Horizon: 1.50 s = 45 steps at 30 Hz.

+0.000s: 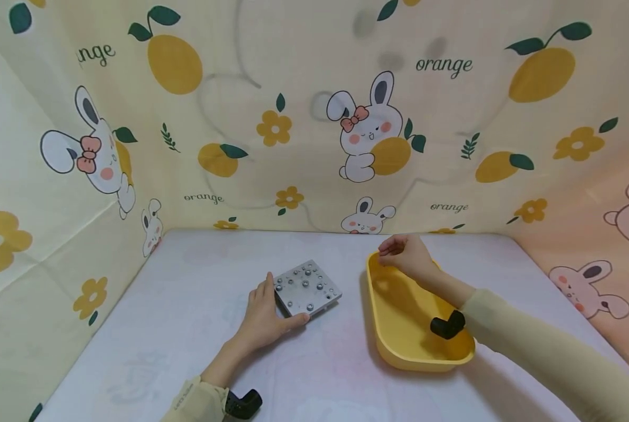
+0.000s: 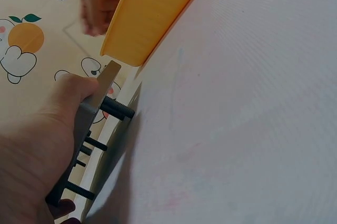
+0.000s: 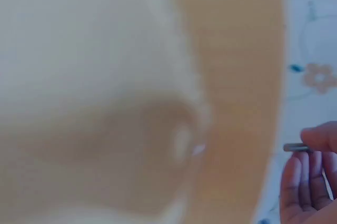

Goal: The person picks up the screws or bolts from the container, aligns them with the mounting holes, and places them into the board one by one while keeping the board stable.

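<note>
My left hand (image 1: pixel 264 319) grips a square grey metal plate (image 1: pixel 299 282) at its near left side, thumb at the front corner and fingers along the left edge. Several screw heads dot the plate's top. Threaded shanks (image 2: pixel 118 109) stick out of its underside in the left wrist view; whether they touch the table cannot be told. Over the far end of a yellow tub (image 1: pixel 401 357), my right hand (image 1: pixel 406 255) pinches a small metal rod-shaped piece (image 3: pixel 295 147) between thumb and fingers. Much of that piece is hidden by the fingers.
The tub stands on the white-covered table (image 1: pixel 187 275), right of the plate, and the right forearm crosses above it. A patterned curtain (image 1: pixel 303 70) hangs behind the table and along both sides. Dark wrist cameras sit at both cuffs.
</note>
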Each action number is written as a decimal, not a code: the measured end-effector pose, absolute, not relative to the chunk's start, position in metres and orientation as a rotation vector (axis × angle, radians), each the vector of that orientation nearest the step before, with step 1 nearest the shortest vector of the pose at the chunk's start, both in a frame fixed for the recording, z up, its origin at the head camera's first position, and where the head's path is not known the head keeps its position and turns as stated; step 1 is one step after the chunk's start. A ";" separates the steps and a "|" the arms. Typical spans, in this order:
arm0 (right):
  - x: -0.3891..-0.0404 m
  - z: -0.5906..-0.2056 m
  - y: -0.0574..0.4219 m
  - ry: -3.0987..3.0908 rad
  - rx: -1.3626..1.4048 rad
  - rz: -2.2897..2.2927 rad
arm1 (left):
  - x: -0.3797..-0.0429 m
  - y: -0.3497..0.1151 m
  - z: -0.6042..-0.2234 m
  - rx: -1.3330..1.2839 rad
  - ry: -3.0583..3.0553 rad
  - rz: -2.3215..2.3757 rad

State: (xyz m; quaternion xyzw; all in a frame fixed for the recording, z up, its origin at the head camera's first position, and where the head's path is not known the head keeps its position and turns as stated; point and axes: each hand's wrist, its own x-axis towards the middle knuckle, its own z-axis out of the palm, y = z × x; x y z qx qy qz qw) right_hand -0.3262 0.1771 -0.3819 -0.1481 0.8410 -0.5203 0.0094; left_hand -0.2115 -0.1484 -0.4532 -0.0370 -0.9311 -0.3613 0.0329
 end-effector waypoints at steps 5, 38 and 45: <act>-0.307 -0.358 0.147 2.473 -0.451 -1.851 | -0.210 -0.150 -0.451 -0.113 -2.866 -1.118; -0.286 -0.391 0.080 2.539 -0.443 -1.396 | -0.214 -0.150 -0.451 -0.120 -2.871 -1.121; -0.285 -0.393 0.078 2.595 -0.442 -1.329 | -0.213 -0.150 -0.450 -0.118 -2.873 -1.135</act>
